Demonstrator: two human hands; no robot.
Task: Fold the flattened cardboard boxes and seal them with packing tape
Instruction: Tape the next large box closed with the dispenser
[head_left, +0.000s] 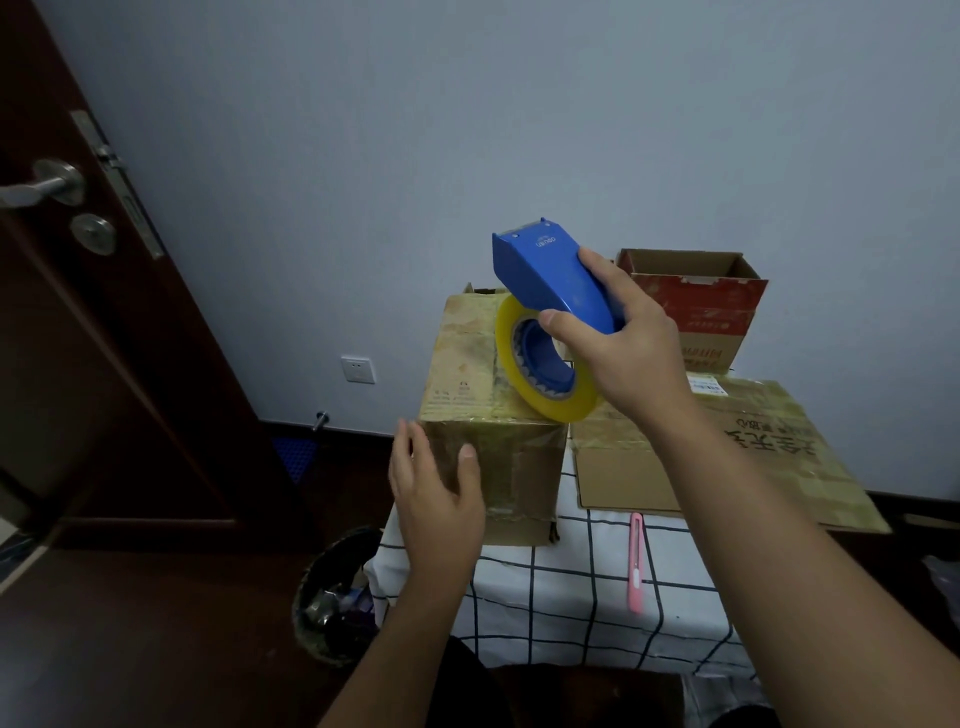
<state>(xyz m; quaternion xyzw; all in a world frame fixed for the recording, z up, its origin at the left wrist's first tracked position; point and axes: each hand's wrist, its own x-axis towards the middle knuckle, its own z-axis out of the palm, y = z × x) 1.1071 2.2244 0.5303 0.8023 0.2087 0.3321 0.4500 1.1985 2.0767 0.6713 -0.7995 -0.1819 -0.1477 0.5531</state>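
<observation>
Three cardboard boxes were seen on the checked tablecloth (571, 587). One folded box (483, 410) stood at the left edge, closed and covered with shiny tape. One flat box (727, 447) lay to its right. One open red box (696, 301) stood at the back, near the wall. One blue tape dispenser (556, 275) with one yellow tape roll (540, 364) was held up over the folded box. One pink cutter (636, 561) lay on the cloth in front of the flat box.

The dispenser's handle was gripped by the right hand (628, 343), with the fingers and thumb curled tight around it. The roll hung just below those fingers, near the box top; whether it touched could not be told.

The left hand (436, 493) was laid against the front left corner of the folded box. Its fingers were straight and a little apart, with the thumb up on the front face.

One bin (332, 597) stood on the floor to the left.
</observation>
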